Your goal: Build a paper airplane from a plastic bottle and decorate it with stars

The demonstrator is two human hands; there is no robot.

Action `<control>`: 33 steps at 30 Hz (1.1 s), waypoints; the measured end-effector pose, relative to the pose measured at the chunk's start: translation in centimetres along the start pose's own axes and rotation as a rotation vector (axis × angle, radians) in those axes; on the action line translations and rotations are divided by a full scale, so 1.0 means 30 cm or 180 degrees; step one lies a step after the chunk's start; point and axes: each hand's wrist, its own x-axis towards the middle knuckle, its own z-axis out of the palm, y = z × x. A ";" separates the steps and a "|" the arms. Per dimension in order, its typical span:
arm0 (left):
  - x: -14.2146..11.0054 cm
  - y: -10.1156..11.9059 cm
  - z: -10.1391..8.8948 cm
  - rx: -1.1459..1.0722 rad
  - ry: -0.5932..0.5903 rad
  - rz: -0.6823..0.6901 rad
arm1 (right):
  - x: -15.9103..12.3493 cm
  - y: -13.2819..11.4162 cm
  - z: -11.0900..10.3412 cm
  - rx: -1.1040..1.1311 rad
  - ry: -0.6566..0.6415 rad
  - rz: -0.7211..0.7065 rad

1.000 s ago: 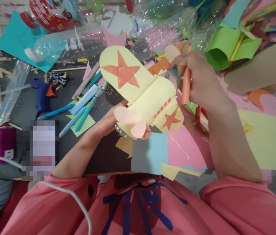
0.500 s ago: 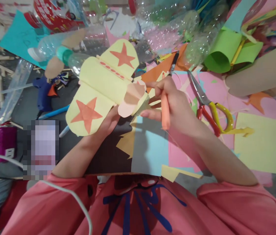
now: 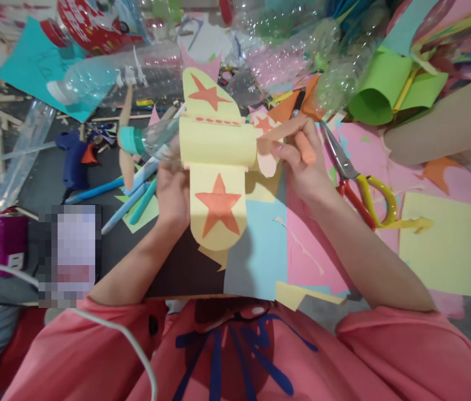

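Observation:
A toy plane (image 3: 219, 142), made from a clear bottle wrapped in pale yellow paper, hangs level above the table. Orange-red stars mark its two wings, and a row of red dots runs along its top. At its left end are a teal bottle cap (image 3: 132, 140) and a tan propeller (image 3: 126, 114). My left hand (image 3: 173, 192) grips the bottle from below, its fingertips partly hidden. An orange marker (image 3: 305, 148) with a dark tip is tucked in my closed right hand (image 3: 308, 161). Its thumb and fingers also touch the tan tail fin (image 3: 283, 131).
Scissors (image 3: 346, 167) with red and yellow handles lie right of my right hand. A blue glue gun (image 3: 70, 159) and a phone (image 3: 77, 239) are at left. Clear bottles (image 3: 285, 50) line the back. Another person's arm (image 3: 444, 120) reaches in near a green paper roll (image 3: 379, 92).
The plane has turned from a tilted angle to level, bringing its capped nose and propeller into clear view at left. My right hand has moved slightly right, its fingers now at the tail fin.

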 end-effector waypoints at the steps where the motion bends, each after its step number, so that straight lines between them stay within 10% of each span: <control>1: 0.021 -0.001 -0.018 0.0005 0.0335 0.0442 | 0.004 0.004 0.000 -0.0026 0.0073 -0.0037; 10: 0.031 0.019 -0.027 0.0582 0.1782 0.3211 | 0.028 0.056 -0.033 -0.0676 0.0242 -0.0662; 15: -0.038 0.025 -0.045 0.1977 0.0621 0.4040 | 0.012 0.054 -0.030 -0.0685 -0.0083 -0.0617; 20: -0.025 -0.009 -0.106 0.2160 -0.0318 0.3332 | -0.004 0.036 -0.011 -0.0630 -0.0301 -0.0591; 27: -0.021 0.001 -0.091 0.2276 -0.0536 0.2640 | -0.003 0.012 -0.022 -0.0633 -0.0595 -0.0545; 33: -0.025 0.022 -0.064 0.2591 -0.0751 0.3550 | -0.007 0.008 -0.013 -0.0638 -0.0677 -0.0345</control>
